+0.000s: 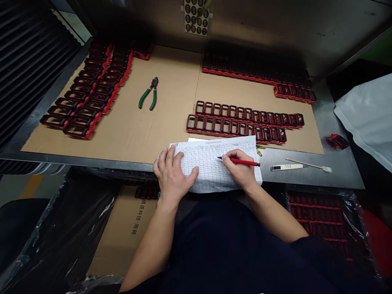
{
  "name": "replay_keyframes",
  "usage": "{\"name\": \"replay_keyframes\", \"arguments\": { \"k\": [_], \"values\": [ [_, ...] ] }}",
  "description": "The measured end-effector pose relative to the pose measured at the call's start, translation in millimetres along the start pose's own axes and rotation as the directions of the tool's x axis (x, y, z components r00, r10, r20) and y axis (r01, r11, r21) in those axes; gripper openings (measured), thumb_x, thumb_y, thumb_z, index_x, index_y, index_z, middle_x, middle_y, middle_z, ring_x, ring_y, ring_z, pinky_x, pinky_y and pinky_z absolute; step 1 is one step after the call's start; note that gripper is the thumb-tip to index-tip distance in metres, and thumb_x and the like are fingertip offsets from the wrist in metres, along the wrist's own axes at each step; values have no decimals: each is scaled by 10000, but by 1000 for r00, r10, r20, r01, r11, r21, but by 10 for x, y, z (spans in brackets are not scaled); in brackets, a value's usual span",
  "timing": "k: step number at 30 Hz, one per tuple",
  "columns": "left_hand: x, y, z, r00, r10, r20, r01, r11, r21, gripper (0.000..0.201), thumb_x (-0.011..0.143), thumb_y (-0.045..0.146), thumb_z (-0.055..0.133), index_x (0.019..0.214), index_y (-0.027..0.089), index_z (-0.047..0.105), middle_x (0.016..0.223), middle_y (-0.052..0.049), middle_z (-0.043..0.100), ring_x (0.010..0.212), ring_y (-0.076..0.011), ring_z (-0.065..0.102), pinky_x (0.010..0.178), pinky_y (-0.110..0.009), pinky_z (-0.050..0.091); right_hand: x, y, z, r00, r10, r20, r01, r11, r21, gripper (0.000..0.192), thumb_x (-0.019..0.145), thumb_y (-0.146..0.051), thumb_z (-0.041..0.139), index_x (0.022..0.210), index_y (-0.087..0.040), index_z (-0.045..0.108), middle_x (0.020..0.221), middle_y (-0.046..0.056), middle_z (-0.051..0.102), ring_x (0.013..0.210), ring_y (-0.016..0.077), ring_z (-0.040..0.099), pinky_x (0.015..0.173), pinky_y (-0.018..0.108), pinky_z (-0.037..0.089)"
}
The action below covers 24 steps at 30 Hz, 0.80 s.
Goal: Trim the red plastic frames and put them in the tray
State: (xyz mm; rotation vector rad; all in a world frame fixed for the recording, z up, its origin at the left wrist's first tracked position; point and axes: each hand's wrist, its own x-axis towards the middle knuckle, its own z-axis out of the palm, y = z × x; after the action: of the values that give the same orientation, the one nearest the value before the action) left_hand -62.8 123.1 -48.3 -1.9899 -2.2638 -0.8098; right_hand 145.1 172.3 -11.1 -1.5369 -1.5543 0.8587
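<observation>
Red-and-black frames (88,97), two slanting rows, far left of the gridded sheet (206,173) lying under both hands. Green-handled pliers (154,85), beyond its left end. Left hand (171,173), fingers spread, across its left edge. Red pen (245,161) over its right half, pinched in right hand (242,170). White slim tool (286,167), right of it.

The person wears a dark navy top (232,249), a tiny pale spot low on its front. The matching left sleeve (147,283) and right sleeve (321,257) end near the elbows; forearms (277,212) and hands (173,175) are bare.
</observation>
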Motion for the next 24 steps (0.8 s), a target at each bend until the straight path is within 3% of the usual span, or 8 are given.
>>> {"name": "replay_keyframes", "arguments": {
  "k": [4, 9, 15, 19, 24],
  "values": [
    [2, 22, -9, 1000, -16, 7, 16, 1000, -8, 551, 775, 560, 690, 1189, 204, 623, 1490, -173, 539, 1424, -394, 418, 1166, -539, 238, 7, -209, 44, 996, -29, 85, 21, 995, 94, 196, 835, -404, 680, 785, -216, 708, 777, 8, 708, 719, 173, 636, 673, 279, 491],
    [-6, 37, -21, 1000, -17, 8, 17, 1000, -14, 558, 774, 616, 695, 1172, 227, 646, 1474, -165, 551, 1425, -399, 414, 1173, -552, 232, 53, -305, 358, 974, -4, 225, -26, 991, 128, 176, 800, -378, 659, 742, -215, 683, 735, -6, 688, 664, 161, 606, 626, 268, 479],
    [-10, 59, -48, 999, -24, 20, 25, 999, -40, 413, 808, 398, 632, 1176, 210, 651, 1470, -150, 556, 1431, -375, 416, 1186, -535, 231, 53, -222, 468, 986, -63, 156, 57, 998, 40, 133, 775, -332, 639, 706, -220, 659, 652, -14, 670, 586, 157, 590, 615, 277, 485],
    [0, 79, -61, 999, -42, 17, 43, 998, -55, 445, 789, 400, 639, 1184, 196, 634, 1463, -159, 559, 1432, -371, 419, 1186, -527, 236, 6, -218, 421, 976, -172, 130, 169, 985, 34, 143, 791, -319, 631, 694, -220, 664, 675, 0, 696, 602, 165, 621, 625, 289, 493],
    [13, 92, -68, 998, -60, 20, 61, 996, -72, 485, 754, 402, 660, 1187, 190, 608, 1443, -166, 573, 1431, -374, 424, 1190, -524, 227, -14, -204, 405, 979, -162, 124, 162, 987, 10, 154, 810, -335, 627, 709, -224, 660, 649, -2, 685, 555, 159, 607, 587, 287, 502]
  ]
}}
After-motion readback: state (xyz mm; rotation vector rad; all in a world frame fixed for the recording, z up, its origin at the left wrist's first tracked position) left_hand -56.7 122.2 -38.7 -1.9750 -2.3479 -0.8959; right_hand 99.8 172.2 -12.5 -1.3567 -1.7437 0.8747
